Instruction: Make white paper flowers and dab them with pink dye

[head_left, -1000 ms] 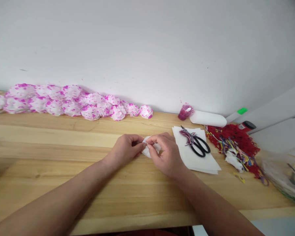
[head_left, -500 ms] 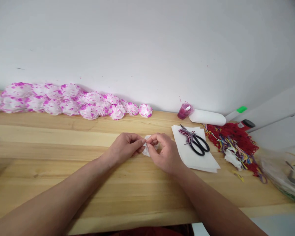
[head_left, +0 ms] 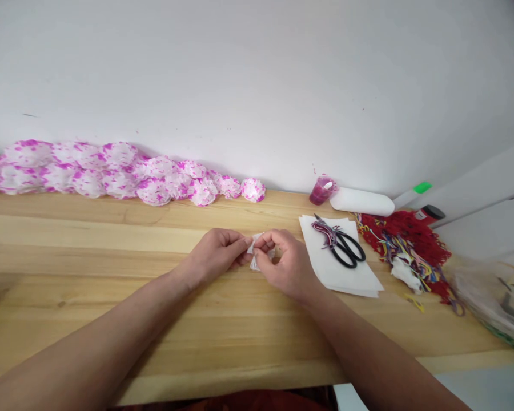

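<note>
My left hand [head_left: 217,255] and my right hand [head_left: 285,262] meet at the middle of the wooden table [head_left: 111,308]. Both pinch a small piece of white tissue paper [head_left: 255,258] between thumb and fingertips, just above the tabletop. Most of the paper is hidden behind my right fingers. A stack of white paper sheets [head_left: 346,274] lies just right of my right hand. On it rest black scissors [head_left: 345,250] and a small bundle of coloured threads [head_left: 323,231].
A row of several pink-and-white paper flowers [head_left: 124,174] lines the wall at the back left. At the back right stand a small pink cup [head_left: 321,191], a white bottle [head_left: 362,201] lying down, and a red net with coloured threads [head_left: 411,245]. A clear plastic bag [head_left: 492,297] sits at the far right.
Both hands stay pinched on the white paper and have gathered it smaller. The view has shifted slightly, so everything sits a little higher in the picture.
</note>
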The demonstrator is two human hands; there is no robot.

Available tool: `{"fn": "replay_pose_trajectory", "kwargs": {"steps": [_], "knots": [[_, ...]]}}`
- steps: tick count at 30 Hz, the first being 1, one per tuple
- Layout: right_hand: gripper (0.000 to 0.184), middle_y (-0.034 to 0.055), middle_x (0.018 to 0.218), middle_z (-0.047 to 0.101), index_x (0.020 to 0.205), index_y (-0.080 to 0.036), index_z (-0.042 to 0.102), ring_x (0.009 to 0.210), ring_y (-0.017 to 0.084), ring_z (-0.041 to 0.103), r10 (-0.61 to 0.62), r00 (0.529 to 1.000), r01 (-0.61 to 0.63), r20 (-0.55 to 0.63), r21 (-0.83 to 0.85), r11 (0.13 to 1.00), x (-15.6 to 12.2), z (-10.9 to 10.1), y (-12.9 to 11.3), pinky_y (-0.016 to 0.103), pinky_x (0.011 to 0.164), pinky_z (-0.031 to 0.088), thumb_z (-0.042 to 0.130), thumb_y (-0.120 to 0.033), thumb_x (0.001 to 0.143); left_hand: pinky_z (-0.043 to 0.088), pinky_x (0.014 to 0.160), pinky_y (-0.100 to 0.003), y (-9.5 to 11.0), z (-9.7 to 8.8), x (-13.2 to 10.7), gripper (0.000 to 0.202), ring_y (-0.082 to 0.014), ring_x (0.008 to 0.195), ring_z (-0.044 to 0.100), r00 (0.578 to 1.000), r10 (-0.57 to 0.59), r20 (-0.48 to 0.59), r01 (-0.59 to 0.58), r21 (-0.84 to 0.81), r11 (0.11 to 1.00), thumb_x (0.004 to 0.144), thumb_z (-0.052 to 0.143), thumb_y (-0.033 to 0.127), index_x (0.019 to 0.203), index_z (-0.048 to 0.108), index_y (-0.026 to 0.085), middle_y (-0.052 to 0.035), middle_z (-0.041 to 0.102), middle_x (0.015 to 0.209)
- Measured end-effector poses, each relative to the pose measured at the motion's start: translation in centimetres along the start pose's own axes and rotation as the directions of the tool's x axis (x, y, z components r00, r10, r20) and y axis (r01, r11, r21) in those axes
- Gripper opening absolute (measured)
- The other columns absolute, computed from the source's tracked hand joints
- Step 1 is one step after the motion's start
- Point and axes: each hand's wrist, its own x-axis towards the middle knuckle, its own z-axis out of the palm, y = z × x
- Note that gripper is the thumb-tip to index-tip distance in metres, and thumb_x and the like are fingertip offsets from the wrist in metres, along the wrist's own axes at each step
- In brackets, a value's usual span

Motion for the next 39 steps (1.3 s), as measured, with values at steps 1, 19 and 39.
{"fn": "replay_pose_trajectory", "kwargs": {"steps": [1,19,39], "knots": [[0.004,0.0009,0.079,0.069,0.08,-0.024,0.063,0.077,0.018,0.065,0.006,1.0,-0.006,0.004,-0.006,1.0,0.0,0.04,0.03,0.031,0.071,0.051,0.062,-0.02,0.078,0.043,0.055,-0.023,-0.03,0.0,0.04,0.043,-0.0132,0.056,0.056,1.0,0.0,0.0,0.0,-0.002,1.0,0.081,0.061,0.056,0.069,0.068,0.016,-0.0042,0.068,0.067],[0.004,0.0004,0.077,0.069,0.079,-0.022,0.064,0.07,0.016,0.064,0.086,0.996,-0.087,0.033,0.019,0.996,0.11,0.13,0.06,0.028,0.065,0.051,0.06,-0.021,0.079,0.044,0.056,-0.024,0.01,-0.04,0.12,0.042,-0.0127,0.057,0.055,0.999,-0.037,0.007,0.037,-0.024,0.999,0.081,0.061,0.053,0.07,0.069,0.014,-0.0058,0.069,0.068],[0.002,-0.0006,0.075,0.07,0.077,-0.021,0.064,0.068,0.014,0.064,0.083,0.996,-0.085,0.045,0.053,0.995,0.16,-0.04,-0.25,0.026,0.067,0.051,0.063,-0.018,0.076,0.044,0.06,-0.024,0.54,-0.16,0.2,0.04,-0.0122,0.06,0.056,0.997,-0.065,0.05,0.069,-0.08,0.994,0.084,0.058,0.048,0.068,0.069,0.013,-0.0051,0.07,0.069]]}}
